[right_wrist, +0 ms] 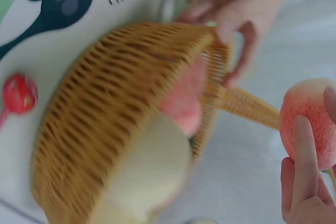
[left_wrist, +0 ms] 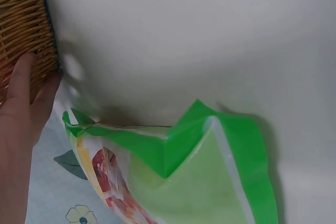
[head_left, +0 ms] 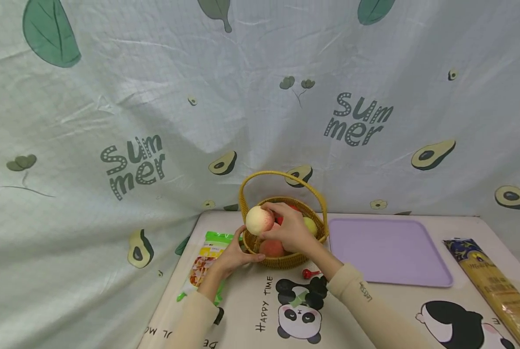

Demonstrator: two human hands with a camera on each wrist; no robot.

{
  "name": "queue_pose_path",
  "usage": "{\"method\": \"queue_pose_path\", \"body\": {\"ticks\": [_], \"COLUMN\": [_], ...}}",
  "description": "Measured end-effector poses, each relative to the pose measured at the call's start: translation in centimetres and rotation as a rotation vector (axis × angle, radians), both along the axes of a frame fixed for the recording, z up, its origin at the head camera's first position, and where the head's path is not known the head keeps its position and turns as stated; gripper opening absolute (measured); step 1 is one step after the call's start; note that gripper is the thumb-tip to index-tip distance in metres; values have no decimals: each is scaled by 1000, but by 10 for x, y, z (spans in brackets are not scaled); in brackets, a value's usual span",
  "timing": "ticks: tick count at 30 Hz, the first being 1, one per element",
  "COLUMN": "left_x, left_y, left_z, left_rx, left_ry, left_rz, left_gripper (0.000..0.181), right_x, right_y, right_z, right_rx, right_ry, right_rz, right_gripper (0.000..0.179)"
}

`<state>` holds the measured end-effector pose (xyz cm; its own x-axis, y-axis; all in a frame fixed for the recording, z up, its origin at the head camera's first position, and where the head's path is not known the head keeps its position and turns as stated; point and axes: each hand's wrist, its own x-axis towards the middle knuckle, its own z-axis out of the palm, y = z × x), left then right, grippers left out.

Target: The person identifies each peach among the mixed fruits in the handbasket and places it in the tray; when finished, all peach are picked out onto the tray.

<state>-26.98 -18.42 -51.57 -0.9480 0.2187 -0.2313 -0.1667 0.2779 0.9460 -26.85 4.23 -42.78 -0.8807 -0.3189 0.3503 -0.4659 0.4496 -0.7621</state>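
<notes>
My right hand (head_left: pixel 292 231) holds a pale peach with a red blush (head_left: pixel 259 221) above the left part of a wicker basket (head_left: pixel 282 263). In the right wrist view, fingers and thumb lie on either side of this peach (right_wrist: pixel 310 103). At the basket's left side, my left hand (head_left: pixel 234 256) grips the rim, thumb toward the front. The left wrist view shows fingertips against the woven wall (left_wrist: pixel 23 30). Inside the basket lie a reddish peach (head_left: pixel 271 248), a yellow-green fruit (head_left: pixel 310 226) and other fruit, partly hidden by my right hand.
A green-edged food bag (head_left: pixel 203 264) lies left of the basket, beside my left forearm. To the right are a lilac tray (head_left: pixel 386 252) and a long pack of pasta (head_left: pixel 491 286). A small red lollipop (head_left: pixel 308 274) lies before the basket, whose tall handle (head_left: pixel 282 173) arches over it.
</notes>
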Motion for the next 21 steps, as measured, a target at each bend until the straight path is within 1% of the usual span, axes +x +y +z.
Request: {"method": "queue_pose_path", "body": {"ticks": [4,8,10,11,13,16,19,21], "left_x": [2,2,2,2,1,-1,-1,0], "left_y": [-4,-4,-4,-3,-3,-1,-1,0], "left_z": [-1,-1,-1,-1,0,-1,-1,-1], "left_rx": [-12,-17,-15,-12,-5,1,5,10], "left_ry": [-9,-2,-1,-1,-3,-2,1,-4], "left_rz": [7,12,15,15,12,5,-2,-4], "left_gripper": [121,121,121,121,121,122,121,121], "right_x": [17,34,42,46,52,60,64,66], "right_y": [26,65,88,99,122,152,174,186], "right_z": [20,33,35,35,33,22,6,-7], "right_rx": [-41,-100,-100,-86,-41,27,75,104], "right_ry": [72,73,60,55,46,27,-10,-29], "right_rz": [6,7,-17,-42,-103,-194,-250,-265], "right_gripper": [70,69,69,69,69,70,73,75]}}
